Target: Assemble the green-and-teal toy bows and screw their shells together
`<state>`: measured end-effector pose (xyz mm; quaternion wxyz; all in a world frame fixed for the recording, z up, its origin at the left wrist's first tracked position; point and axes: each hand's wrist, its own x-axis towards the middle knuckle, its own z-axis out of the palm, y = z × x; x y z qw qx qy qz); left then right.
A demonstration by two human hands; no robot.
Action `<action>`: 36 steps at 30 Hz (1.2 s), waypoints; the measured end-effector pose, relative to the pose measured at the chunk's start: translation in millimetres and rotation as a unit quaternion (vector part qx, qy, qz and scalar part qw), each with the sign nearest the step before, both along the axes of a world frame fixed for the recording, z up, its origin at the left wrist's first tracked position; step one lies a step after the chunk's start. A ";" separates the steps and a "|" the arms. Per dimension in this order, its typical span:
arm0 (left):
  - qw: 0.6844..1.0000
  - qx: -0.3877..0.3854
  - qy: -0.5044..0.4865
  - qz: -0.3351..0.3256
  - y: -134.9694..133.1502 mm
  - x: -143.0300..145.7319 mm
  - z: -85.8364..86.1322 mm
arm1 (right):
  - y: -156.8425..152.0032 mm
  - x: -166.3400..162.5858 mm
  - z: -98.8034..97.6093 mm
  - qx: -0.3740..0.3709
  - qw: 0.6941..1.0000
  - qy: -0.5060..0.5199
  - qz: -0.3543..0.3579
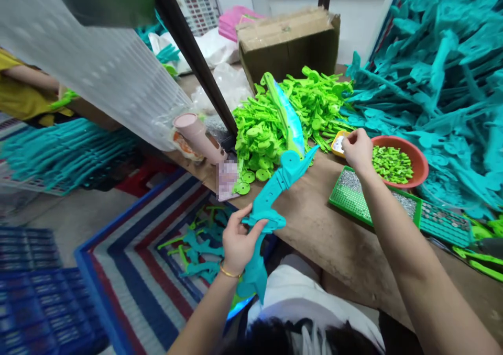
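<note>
Left grip [238, 244] pinching part [272, 193], right grip [358, 148] outstretched

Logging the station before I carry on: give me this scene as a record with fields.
Left hand: gripping a teal plastic part
Right hand: at the small yellow tray; fingertip contents unclear
Near right hand: red bowl of small green pieces; green basket
Back: pile of green parts, cardboard box behind
Far right: heap of teal parts

Brown worktop [310, 224] before a pale wall [357, 4], a dark post [195, 56], and grey floor [102, 208] at left.
</note>
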<state>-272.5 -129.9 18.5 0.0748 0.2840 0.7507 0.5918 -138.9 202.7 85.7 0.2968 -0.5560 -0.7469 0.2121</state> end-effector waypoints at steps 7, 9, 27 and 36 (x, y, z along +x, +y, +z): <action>0.996 0.008 -0.047 -0.075 29.4 57.7 -10.3 | -150.9 56.1 5.3 0.024 0.957 0.154 0.247; 0.996 0.011 -0.035 -0.085 34.1 70.7 -9.7 | -163.4 64.8 -5.3 0.031 0.964 0.131 0.231; 0.991 0.030 0.020 -0.131 34.1 113.8 -4.8 | -180.2 95.8 -28.2 0.099 0.976 0.135 0.139; 0.992 0.019 0.016 -0.122 25.8 109.5 -12.8 | -184.6 89.3 -38.9 0.117 0.974 0.098 0.170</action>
